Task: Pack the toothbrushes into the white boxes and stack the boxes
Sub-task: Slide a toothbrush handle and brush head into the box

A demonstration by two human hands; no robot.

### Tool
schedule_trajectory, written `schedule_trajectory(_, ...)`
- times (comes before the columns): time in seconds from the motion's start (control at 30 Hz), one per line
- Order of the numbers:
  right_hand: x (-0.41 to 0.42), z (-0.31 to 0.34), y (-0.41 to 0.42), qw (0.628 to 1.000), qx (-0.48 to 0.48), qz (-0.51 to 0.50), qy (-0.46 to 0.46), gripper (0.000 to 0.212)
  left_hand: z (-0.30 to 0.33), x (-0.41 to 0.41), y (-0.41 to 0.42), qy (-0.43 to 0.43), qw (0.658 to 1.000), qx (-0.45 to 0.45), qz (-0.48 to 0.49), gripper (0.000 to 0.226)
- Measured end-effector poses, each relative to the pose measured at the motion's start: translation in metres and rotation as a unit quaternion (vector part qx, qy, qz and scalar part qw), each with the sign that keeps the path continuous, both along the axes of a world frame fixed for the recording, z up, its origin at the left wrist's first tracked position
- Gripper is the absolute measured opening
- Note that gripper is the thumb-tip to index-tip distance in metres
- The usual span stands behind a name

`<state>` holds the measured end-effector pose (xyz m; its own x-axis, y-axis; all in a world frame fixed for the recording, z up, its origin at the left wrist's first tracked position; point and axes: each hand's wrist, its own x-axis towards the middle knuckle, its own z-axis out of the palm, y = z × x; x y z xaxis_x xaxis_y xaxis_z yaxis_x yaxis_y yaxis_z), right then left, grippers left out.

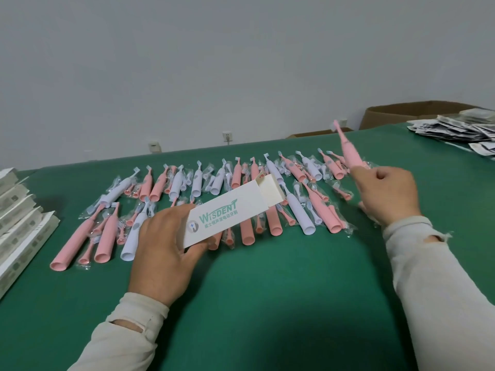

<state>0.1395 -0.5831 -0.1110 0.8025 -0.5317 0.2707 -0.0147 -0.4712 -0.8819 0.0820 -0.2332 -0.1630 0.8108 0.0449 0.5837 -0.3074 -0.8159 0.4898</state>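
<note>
My left hand [163, 245] grips the near end of a white box [230, 210] printed with green lettering; the box is lifted over the rows, its far flap open and pointing right. My right hand [385, 191] holds a pink toothbrush [349, 151] by its base, brush head tilted up and away to the left. Pink and white toothbrushes [249, 199] and bagged spare heads lie in two rows on the green table [281, 285], below and behind the box.
Flat white boxes [18, 226] lie overlapped at the left edge of the table. A heap of printed leaflets or packets [460, 129] sits at the far right. Brown cartons [401, 113] stand behind the table by the wall.
</note>
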Motion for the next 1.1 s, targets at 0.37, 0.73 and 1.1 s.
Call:
schedule_trajectory(0.37,-0.026,-0.009,0.067,0.864,0.337,0.352,-0.13,0.014,-0.002,0.002,0.001,0.019,0.999,0.033,0.008,0.059)
schedule_trajectory(0.73,-0.024,-0.02,0.064,0.863,0.229,0.449,-0.026,0.031,0.0,-0.001,0.001,0.014,0.999,0.046,-0.01,0.058)
schedule_trajectory(1.1,-0.022,-0.019,0.061,0.818,0.369,0.441,0.015,0.035,0.001,-0.003,0.0,0.009,0.999,0.038,-0.032,0.053)
